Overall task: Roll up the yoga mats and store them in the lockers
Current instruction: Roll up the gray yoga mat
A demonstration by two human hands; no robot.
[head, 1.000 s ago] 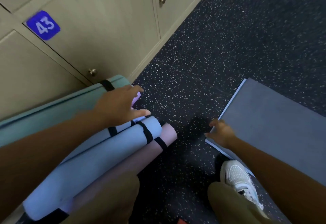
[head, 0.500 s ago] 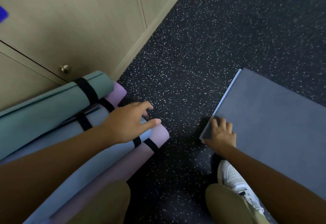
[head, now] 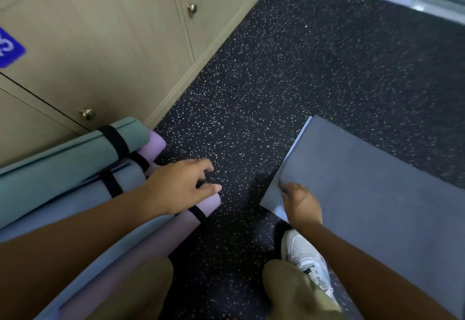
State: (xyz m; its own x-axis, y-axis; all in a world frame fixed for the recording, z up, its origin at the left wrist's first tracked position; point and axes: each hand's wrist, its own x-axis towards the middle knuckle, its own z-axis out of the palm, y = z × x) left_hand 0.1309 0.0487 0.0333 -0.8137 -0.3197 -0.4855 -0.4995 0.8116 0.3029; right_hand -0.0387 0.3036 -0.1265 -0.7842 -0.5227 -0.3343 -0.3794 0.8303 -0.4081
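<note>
Several rolled yoga mats bound with black straps lie stacked at the left against the lockers (head: 100, 42): a green mat (head: 63, 166), a purple mat (head: 156, 143), a blue-grey mat (head: 75, 201) and a mauve mat (head: 176, 229). My left hand (head: 181, 186) rests over the ends of the blue-grey and mauve mats, its fingers loosely spread past them. A flat grey mat (head: 377, 193) lies unrolled on the floor at the right. My right hand (head: 300, 206) grips its near left corner, which is slightly raised and shows a light blue underside.
The locker doors are closed, with brass knobs (head: 88, 114) and a blue number sign (head: 10, 50). Dark speckled floor (head: 276, 80) stretches between the rolled mats and the grey mat. My white shoe (head: 304, 254) and knees are at the bottom.
My left hand slid down the rolled mats to their ends. My right hand moved onto the grey mat's corner, curled round it and raised it slightly.
</note>
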